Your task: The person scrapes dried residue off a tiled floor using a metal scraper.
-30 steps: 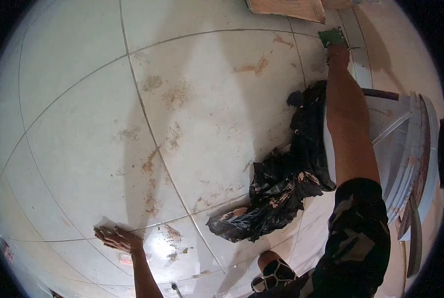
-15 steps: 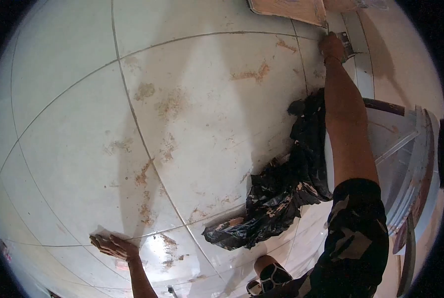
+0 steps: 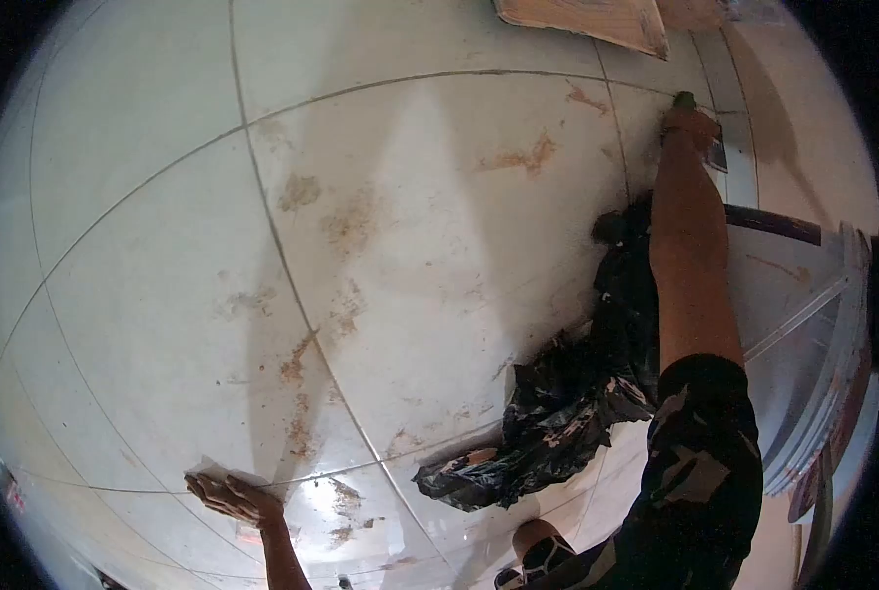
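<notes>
My left hand (image 3: pixel 235 500) rests on the dirty tiled floor (image 3: pixel 410 256) at the lower left, fingers stretched out, holding nothing. Far up on the right, my right hand (image 3: pixel 692 126) is closed around what looks like a scraper (image 3: pixel 718 154). A green handle end pokes out above the fist, and a flat dark blade shows on its right, near the base of the wall. Most of the handle is hidden by the fingers. Below that arm lies a crumpled black plastic bag (image 3: pixel 547 423) with brownish smears, partly covered by the arm.
Brown smears (image 3: pixel 518 157) mark several tiles. A wooden board (image 3: pixel 587 22) stands at the top, beside the wall (image 3: pixel 793 108). Right of my arm is a pale bucket-like container (image 3: pixel 803 344) with a dark bar across its rim. My foot (image 3: pixel 543 551) shows at the bottom.
My right hand has come back slightly toward me along the wall base, and the green handle end now shows. The view has shifted a little; my left hand stays on the floor.
</notes>
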A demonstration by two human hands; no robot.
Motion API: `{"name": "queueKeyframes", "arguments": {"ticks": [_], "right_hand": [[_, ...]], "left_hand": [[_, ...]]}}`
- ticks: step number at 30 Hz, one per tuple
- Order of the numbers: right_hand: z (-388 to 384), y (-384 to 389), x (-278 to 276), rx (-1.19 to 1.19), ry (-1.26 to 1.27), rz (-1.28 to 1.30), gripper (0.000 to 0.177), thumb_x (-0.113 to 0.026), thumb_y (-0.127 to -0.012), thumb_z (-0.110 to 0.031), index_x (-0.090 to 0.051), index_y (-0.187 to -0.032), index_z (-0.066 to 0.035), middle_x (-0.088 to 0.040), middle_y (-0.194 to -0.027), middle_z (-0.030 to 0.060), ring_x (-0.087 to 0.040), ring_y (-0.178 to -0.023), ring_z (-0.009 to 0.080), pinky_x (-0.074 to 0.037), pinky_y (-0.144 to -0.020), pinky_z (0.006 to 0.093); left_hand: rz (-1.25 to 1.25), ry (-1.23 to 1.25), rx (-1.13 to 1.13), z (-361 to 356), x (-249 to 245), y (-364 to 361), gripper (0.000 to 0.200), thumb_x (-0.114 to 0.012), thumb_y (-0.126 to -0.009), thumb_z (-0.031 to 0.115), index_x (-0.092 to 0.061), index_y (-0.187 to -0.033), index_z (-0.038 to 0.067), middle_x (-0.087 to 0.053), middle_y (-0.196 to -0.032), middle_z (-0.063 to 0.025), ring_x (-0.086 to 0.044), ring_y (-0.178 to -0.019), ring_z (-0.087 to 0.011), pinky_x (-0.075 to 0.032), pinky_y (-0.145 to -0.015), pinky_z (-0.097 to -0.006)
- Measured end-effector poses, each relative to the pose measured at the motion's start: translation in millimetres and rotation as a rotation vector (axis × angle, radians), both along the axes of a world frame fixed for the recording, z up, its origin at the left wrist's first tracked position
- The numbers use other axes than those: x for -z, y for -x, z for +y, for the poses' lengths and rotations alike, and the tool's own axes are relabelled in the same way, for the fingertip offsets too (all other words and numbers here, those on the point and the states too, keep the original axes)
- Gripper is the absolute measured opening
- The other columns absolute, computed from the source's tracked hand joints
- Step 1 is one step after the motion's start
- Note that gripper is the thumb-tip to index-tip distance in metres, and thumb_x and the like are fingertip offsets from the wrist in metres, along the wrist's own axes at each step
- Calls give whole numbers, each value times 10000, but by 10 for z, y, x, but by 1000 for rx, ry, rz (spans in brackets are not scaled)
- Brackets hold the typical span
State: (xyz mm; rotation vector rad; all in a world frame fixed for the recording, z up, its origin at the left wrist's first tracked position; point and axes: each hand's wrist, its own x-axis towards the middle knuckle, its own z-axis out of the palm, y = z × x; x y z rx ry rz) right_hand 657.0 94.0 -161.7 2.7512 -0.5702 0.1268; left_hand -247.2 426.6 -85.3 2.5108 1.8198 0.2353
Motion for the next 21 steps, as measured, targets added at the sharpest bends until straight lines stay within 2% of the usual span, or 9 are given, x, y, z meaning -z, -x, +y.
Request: {"name": "queueKeyframes", "arguments": {"ticks": [1,5,7,8,13,14,16,18,21], "right_hand": [[31,5,-24,-14,-6,-6,598,-535,-716,-543,-585,-1073,-65,-551,-1086,122,-558,-974,272,-451,-824,383],[107,215,-304,-194,466,265,590,-564,-702,-537,-583,-1076,-82,-564,-1055,97,-564,-950,243,-466,-770,354],[105,303,-402,-42,329,17,490,-601,-707,-491,-601,-960,-72,-568,-1039,86,-569,-935,260,-479,-729,318],[14,447,-533,-27,350,24,490,-601,-707,-491,-601,-960,-72,-568,-1039,86,-569,-935,260,-479,-729,318],[782,1247,-1400,257,-559,-421,716,-691,-669,-431,-364,-1137,0,-486,-1125,172,-603,-814,203,-502,-659,277],[768,1263,-1443,260,-561,-426,716,-691,-669,-431,-364,-1137,0,-486,-1125,172,-603,-814,203,-502,-659,277],[751,1183,-1606,203,-317,-502,669,-731,-637,-364,-385,-1102,-30,-530,-1049,180,-605,-816,224,-514,-666,314],[895,1253,-1807,256,-342,-572,652,-743,-625,-339,-394,-1082,-30,-555,-985,177,-611,-808,232,-521,-665,336],[1216,1524,-1979,24,-471,-733,227,-527,-810,-210,-491,-970,-55,-572,-924,210,-612,-810,319,-520,-671,407]], "left_hand": [[4,-13,7,1,10,-26,565,-262,-917,411,-279,-1297,-7,-232,-1351,-231,-212,-1255,-376,-199,-999,-504],[68,-34,49,-10,6,45,564,-302,-909,409,-283,-1299,2,-265,-1340,-221,-254,-1242,-355,-199,-993,-491],[153,-22,-38,-12,-1,-11,554,-296,-910,405,-296,-1290,2,-262,-1346,-210,-236,-1250,-356,-188,-998,-495],[122,-17,-44,-31,27,3,560,-286,-909,414,-298,-1289,3,-261,-1350,-204,-230,-1252,-357,-182,-1000,-497],[39,-39,-14,0,-31,-24,566,-271,-904,430,-306,-1285,13,-252,-1357,-200,-220,-1256,-354,-174,-996,-506],[50,-32,-8,22,-13,5,567,-275,-903,432,-300,-1287,16,-252,-1355,-204,-212,-1263,-353,-167,-996,-508],[54,-26,-28,3,-11,-19,572,-271,-902,442,-296,-1293,24,-247,-1361,-196,-200,-1271,-348,-161,-997,-510],[59,-9,-74,-15,-6,-3,593,-263,-897,469,-280,-1305,39,-227,-1378,-171,-166,-1290,-336,-129,-999,-531],[33,-6,-60,-12,-21,0,623,-256,-888,494,-261,-1313,38,-202,-1389,-160,-144,-1297,-332,-100,-1000,-553]]}}
